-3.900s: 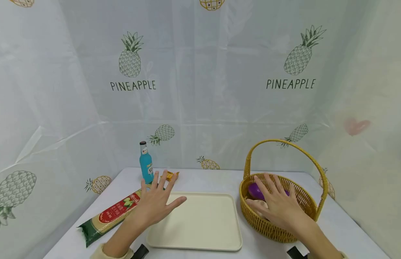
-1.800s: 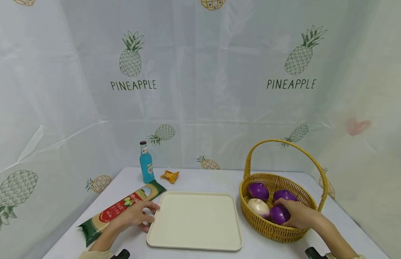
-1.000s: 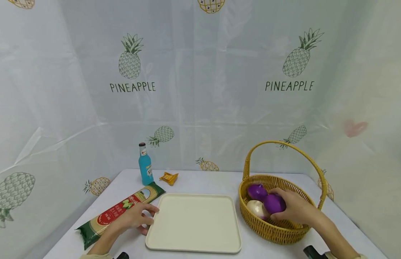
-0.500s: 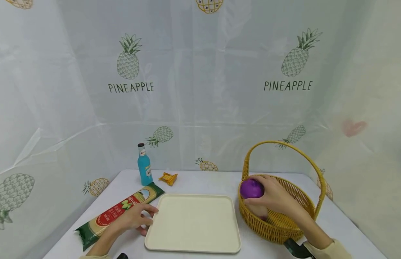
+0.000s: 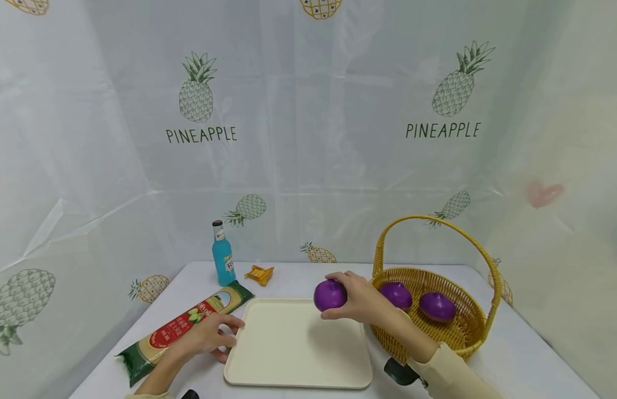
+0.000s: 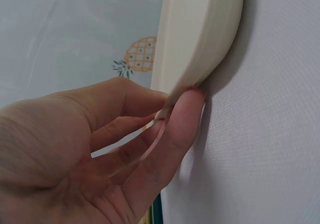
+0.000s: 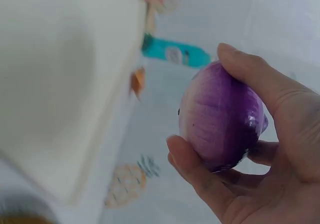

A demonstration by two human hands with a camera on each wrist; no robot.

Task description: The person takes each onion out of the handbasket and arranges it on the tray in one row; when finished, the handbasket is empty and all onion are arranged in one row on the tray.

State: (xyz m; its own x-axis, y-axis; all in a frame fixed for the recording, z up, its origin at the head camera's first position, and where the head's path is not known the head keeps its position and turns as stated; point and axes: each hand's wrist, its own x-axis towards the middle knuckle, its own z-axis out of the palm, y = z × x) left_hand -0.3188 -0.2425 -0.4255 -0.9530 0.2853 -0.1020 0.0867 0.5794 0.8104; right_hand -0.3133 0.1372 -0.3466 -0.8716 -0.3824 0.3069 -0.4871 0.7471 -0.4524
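My right hand holds a purple onion above the back right part of the cream tray. In the right wrist view the onion shows a pale side, with fingers and thumb curled round it. My left hand is at the tray's left edge. The left wrist view shows its fingers pinching the tray rim. Two more purple onions, one at the left and one at the right, lie in the wicker basket. My right forearm hides part of the basket.
A green and red pasta bag lies slantwise beside the tray, partly behind my left hand. Behind it stands a blue bottle, with an orange wrapped snack nearby. The basket's tall handle arches upward. A pineapple-print curtain hangs behind.
My right hand has gripped an onion, lifted it out of the basket and carried it left over the tray. My left hand came down to the tray's left edge and has stayed there.
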